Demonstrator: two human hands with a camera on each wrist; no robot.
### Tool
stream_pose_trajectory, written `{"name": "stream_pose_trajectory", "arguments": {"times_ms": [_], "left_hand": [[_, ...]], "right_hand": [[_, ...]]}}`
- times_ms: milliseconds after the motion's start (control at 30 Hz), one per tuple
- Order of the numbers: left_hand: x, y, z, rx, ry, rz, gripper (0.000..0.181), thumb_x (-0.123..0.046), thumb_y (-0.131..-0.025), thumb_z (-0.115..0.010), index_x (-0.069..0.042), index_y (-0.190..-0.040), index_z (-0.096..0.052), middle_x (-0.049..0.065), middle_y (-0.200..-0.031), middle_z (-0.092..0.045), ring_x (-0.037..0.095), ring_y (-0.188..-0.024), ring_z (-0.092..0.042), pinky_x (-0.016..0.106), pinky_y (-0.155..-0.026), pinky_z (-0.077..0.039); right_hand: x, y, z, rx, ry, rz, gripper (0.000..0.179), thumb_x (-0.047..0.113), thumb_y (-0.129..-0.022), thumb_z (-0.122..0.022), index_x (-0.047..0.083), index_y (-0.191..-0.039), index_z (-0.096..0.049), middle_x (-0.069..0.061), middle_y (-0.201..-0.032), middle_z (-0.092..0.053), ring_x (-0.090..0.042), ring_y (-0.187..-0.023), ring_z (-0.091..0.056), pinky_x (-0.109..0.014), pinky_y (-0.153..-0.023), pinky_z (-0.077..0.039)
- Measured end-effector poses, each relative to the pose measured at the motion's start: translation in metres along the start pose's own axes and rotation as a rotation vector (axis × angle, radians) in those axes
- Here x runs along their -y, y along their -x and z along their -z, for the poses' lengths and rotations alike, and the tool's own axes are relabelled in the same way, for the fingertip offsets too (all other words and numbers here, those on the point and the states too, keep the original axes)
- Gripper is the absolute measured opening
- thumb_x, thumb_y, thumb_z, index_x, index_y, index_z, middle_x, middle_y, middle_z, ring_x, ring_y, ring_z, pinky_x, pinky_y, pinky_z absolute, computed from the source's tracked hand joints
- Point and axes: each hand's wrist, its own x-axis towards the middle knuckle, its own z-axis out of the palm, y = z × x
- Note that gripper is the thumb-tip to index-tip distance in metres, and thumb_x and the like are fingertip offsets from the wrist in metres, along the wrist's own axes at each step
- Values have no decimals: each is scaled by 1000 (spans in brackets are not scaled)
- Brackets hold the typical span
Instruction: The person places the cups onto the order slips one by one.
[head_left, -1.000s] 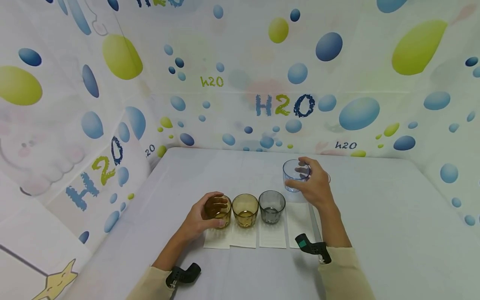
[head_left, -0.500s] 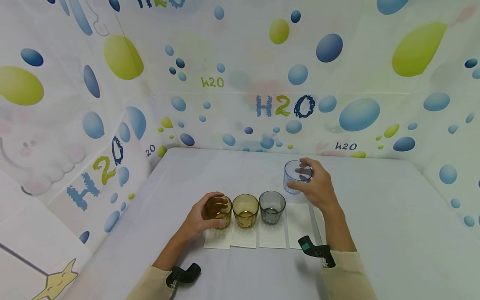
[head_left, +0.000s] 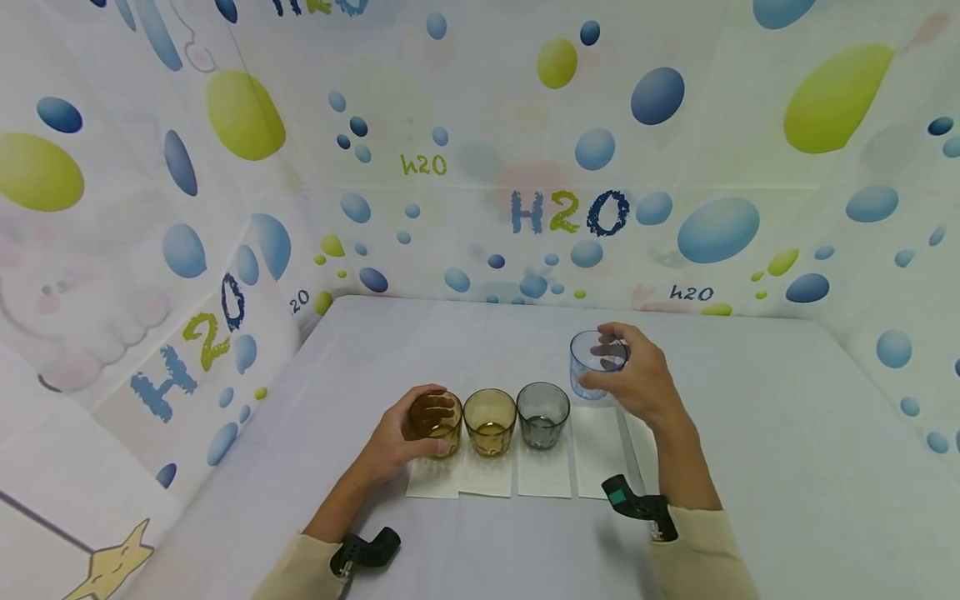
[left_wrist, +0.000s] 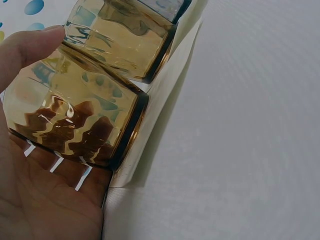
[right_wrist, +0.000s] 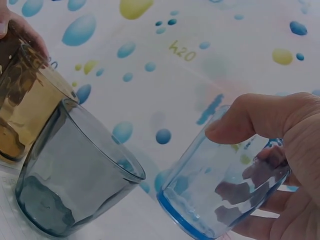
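Observation:
My left hand (head_left: pixel 397 435) grips an amber drinking glass (left_wrist: pixel 85 112), thumb on the near side and fingers wrapped behind it. This glass stands on a paper sheet at the left end of a row. A lighter amber glass (head_left: pixel 491 423) and a grey glass (right_wrist: pixel 75 175) stand upright beside it. At the far right my right hand (head_left: pixel 637 375) holds a clear blue glass (right_wrist: pixel 210 187) between thumb and fingers. That glass is behind the fourth paper sheet (head_left: pixel 600 450), to the right of the grey glass and apart from it. I cannot tell whether its base touches the table.
The three left glasses stand on pale paper sheets (head_left: pixel 489 483) laid side by side on the white-covered table (head_left: pixel 420 333). Another pale strip (head_left: pixel 642 442) lies right of the fourth sheet, partly behind my right forearm. A printed curtain (head_left: pixel 465 200) hangs behind the table.
My right hand has brought the blue glass slightly nearer and a little to the right, towards the back edge of the fourth sheet. My left hand stays on the amber glass.

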Motion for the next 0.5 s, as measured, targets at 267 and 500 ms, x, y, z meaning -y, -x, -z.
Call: {"name": "stream_pose_trajectory", "arguments": {"times_ms": [267,500], "left_hand": [[0,0,1,13,21,-14,72,-5,-85,-76,-1,-147,-41,21,-136,-55,43,-124,-55,35,-103,-50],[-2,0,0,8,17,-2,76,-5,-84,-77,3,-149,-38,20,-136,-55,42,-123,-55,34,-102,-50]], "right_hand": [[0,3,2,34,20,19,73,10,-76,-82,5,-141,-48,-17,-132,-58,-40,-118,-63,-53,-97,-53],[2,4,2,92,22,17,69,10,-75,-82,6,-137,-51,-17,-124,-63,-39,-118,-63,-54,-97,-53]]}}
